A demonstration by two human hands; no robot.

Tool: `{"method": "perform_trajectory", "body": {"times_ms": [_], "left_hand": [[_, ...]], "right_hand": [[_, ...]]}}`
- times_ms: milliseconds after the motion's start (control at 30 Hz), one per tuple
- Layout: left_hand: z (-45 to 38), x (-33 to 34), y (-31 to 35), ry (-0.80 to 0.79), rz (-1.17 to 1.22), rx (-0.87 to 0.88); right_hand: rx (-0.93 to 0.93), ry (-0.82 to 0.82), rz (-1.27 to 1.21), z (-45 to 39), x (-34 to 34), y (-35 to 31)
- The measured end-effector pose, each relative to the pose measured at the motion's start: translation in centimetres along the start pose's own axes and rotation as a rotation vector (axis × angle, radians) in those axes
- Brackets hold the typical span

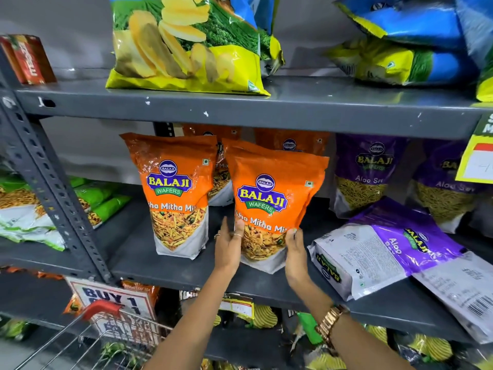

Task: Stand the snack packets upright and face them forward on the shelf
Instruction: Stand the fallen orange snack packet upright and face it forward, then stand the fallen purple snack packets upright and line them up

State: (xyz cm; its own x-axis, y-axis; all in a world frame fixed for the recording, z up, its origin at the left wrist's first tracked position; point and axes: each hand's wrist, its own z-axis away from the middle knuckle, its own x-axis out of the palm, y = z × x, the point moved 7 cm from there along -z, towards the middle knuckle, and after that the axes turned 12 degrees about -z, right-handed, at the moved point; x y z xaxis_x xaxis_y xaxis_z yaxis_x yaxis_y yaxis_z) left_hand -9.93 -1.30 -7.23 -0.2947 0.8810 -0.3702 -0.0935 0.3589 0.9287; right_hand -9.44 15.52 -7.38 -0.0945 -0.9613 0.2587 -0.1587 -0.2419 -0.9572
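An orange Khatta Mitha Mix packet (274,198) stands upright and front-facing on the middle shelf (170,273), leaning slightly to the right. My left hand (229,245) grips its lower left side and my right hand (294,253) its lower right side. A second orange packet (173,193) stands upright to its left, facing forward. More orange packets (290,144) stand behind them, partly hidden. To the right, two purple Aloo Sev packets (370,172) stand at the back, and a purple packet (384,252) lies flat with another flat packet (458,292) beside it, back side up.
The upper shelf (240,110) carries a big yellow chips bag (186,44) and blue and yellow bags (405,38). Green packets (98,198) lie in the left bay past a grey upright post (50,188). A shopping cart with a red handle (102,307) is below left.
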Motion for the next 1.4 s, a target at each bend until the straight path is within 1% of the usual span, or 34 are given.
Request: {"method": "perform_trajectory", "body": {"times_ms": [133, 267, 367, 433, 467, 533, 567, 600, 667, 800, 867, 1000, 1100, 1167, 1267, 1333, 1400], "left_hand": [[1.2, -0.2, -0.5, 0.057, -0.062, 0.013], [2.4, -0.6, -0.6, 0.121, -0.032, 0.021], [2.8, -0.6, -0.4, 0.14, -0.031, 0.0], [3.4, -0.9, 0.0, 0.213, -0.024, 0.0], [3.8, -1.4, 0.4, 0.291, -0.019, 0.02], [5.3, -2.3, 2.1, 0.47, -0.001, 0.132], [6.1, -2.6, 3.1, 0.529, 0.009, 0.209], [6.6, -2.4, 4.2, 0.552, 0.016, 0.286], [7.3, -1.5, 6.3, 0.542, 0.027, 0.411], [8.2, 1.0, 10.4, 0.534, 0.127, 0.505], [8.4, 2.6, 12.3, 0.475, 0.18, 0.558], [8.0, 6.3, 14.3, 0.23, 0.264, 0.572], [7.4, 9.1, 14.7, 0.098, 0.213, 0.581], [6.6, 11.1, 14.4, 0.005, 0.116, 0.538], [4.9, 14.3, 13.1, -0.184, -0.124, 0.436], [4.0, 16.0, 11.8, -0.322, -0.302, 0.348], [3.4, 17.2, 10.1, -0.465, -0.402, 0.209]], "right_hand": [[0.025, -0.086, -0.043, -0.9, 0.0, -0.2], [0.08, -0.041, -0.01, -1.1, -0.1, 0.3], [0.097, -0.025, -0.049, -1.1, 0.0, 0.0], [0.025, 0.062, -0.007, -0.7, -0.7, -0.8], [-0.047, 0.128, 0.02, -0.4, -1.2, -1.5], [-0.214, 0.264, 0.027, 0.7, -2.4, -3.7], [-0.28, 0.321, 0.002, 1.3, -3.0, -4.6], [-0.326, 0.38, -0.034, 1.7, -3.8, -5.6], [-0.371, 0.489, -0.113, 2.4, -5.6, -7.1], [-0.453, 0.612, -0.067, 3.0, -8.9, -9.3], [-0.466, 0.661, -0.039, 3.1, -10.4, -9.9], [-0.492, 0.761, 0.043, 3.4, -13.5, -10.4], [-0.479, 0.842, 0.061, 4.0, -15.7, -10.1], [-0.444, 0.883, 0.085, 4.4, -16.9, -9.7], [-0.319, 0.928, 0.154, 4.9, -18.6, -8.6], [-0.167, 0.948, 0.208, 5.0, -19.9, -7.4], [0.017, 0.965, 0.239, 5.1, -20.9, -5.9]]}}
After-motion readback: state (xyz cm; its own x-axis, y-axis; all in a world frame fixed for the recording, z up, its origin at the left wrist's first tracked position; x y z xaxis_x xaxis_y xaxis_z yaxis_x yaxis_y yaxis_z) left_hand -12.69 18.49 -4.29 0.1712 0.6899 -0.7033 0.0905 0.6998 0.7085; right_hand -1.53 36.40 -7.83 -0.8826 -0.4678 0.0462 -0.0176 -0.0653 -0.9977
